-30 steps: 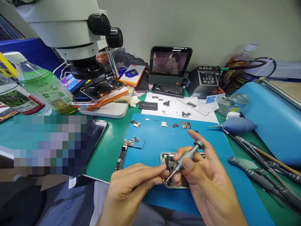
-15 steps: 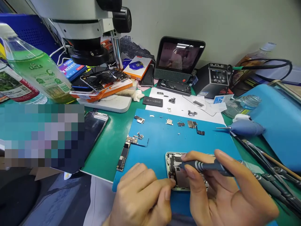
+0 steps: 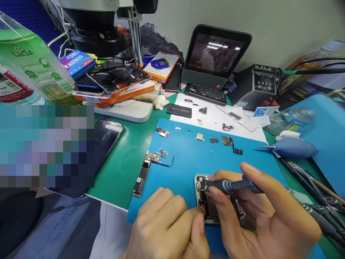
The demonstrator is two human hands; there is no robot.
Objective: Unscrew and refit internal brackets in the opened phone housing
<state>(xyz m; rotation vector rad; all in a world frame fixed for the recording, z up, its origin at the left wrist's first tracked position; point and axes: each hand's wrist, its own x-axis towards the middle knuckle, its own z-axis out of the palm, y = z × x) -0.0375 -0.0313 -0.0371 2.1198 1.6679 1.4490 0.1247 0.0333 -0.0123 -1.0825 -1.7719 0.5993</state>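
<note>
At the lower centre of the frame, your right hand (image 3: 258, 212) pinches the dark grey metal screwdriver (image 3: 233, 185), lying level, tip pointing left over the opened phone chassis (image 3: 206, 201); your left hand (image 3: 169, 226), seemingly curled shut, steadies its near edge.

Microscope (image 3: 102, 28) rear left; tablet (image 3: 217, 55) against wall; logic board (image 3: 142, 175) on green mat (image 3: 126, 158).

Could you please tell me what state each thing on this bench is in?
Phone: opened, insides bare.
Screwdriver: lying level in right hand, tip over phone.
Left hand: curled at phone's edge.
Small screen: on.
Circuit board: taken out, on mat.
</note>
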